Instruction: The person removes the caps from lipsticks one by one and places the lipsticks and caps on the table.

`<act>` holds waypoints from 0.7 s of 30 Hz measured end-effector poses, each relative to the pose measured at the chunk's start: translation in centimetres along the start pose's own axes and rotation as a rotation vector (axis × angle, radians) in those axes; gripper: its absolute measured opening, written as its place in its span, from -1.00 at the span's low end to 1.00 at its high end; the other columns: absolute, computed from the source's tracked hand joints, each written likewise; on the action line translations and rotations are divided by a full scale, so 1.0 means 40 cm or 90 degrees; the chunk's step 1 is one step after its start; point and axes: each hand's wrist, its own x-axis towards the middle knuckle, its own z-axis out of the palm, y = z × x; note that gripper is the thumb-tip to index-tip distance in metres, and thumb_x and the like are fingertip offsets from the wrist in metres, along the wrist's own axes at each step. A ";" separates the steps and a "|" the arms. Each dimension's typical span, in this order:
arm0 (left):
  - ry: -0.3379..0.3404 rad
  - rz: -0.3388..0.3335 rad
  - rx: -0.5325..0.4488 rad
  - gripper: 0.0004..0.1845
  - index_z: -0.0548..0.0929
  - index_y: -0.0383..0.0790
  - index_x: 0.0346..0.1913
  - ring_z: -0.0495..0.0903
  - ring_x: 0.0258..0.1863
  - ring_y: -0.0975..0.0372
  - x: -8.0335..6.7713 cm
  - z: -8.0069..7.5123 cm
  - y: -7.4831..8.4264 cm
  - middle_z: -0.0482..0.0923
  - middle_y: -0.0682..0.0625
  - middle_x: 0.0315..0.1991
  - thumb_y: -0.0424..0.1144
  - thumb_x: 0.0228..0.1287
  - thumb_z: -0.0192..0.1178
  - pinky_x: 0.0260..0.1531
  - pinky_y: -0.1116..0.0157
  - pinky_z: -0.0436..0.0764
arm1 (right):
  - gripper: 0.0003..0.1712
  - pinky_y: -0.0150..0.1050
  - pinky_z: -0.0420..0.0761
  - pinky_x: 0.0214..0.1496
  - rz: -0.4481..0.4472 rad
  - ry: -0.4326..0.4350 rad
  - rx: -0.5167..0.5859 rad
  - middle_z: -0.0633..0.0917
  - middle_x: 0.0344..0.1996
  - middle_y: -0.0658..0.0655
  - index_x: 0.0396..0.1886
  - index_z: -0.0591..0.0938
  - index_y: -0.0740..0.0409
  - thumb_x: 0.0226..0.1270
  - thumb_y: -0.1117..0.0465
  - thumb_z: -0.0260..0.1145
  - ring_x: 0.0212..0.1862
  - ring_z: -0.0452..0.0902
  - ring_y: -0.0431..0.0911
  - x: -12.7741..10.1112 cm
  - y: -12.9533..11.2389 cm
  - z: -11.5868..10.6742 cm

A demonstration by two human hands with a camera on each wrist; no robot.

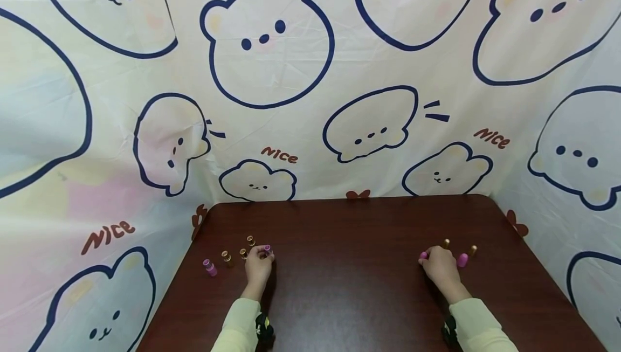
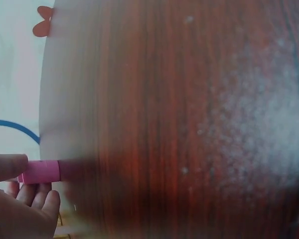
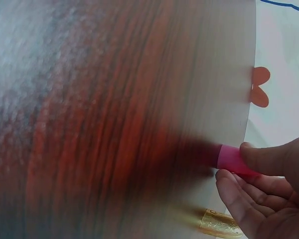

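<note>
My left hand (image 1: 259, 266) pinches a small pink lipstick tube (image 1: 267, 248) between thumb and fingers at the table's left side. In the left wrist view this pink tube (image 2: 41, 172) meets the tabletop with its base. Close around the hand stand gold tubes (image 1: 226, 256) with narrower, ringed tops, and a second pink tube (image 1: 209, 267) sits farther left. On the right side my right hand (image 1: 442, 267) pinches a smooth pink cap-like cylinder (image 1: 423, 255), clearer in the right wrist view as a pink piece (image 3: 234, 160). Beside it are another pink piece (image 1: 462, 260) and gold pieces (image 1: 473, 250).
Both hands work over a dark brown wooden table (image 1: 349, 298) with rounded far corners. A pale cloth (image 1: 310, 131) printed with bear outlines hangs behind and along both sides. Dark bands (image 1: 263, 329) circle the wrists over light sleeves.
</note>
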 end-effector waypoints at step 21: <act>-0.008 0.033 -0.001 -0.65 0.52 -0.50 0.01 0.55 -0.05 -0.14 -0.002 -0.009 0.012 0.58 -0.37 -0.07 -0.52 0.13 0.28 -0.13 0.01 0.56 | -0.84 -0.06 0.53 -0.43 -0.014 0.010 -0.019 0.64 -0.56 0.13 -0.44 0.64 0.36 0.15 0.32 0.43 -0.51 0.49 -0.03 -0.005 -0.007 -0.004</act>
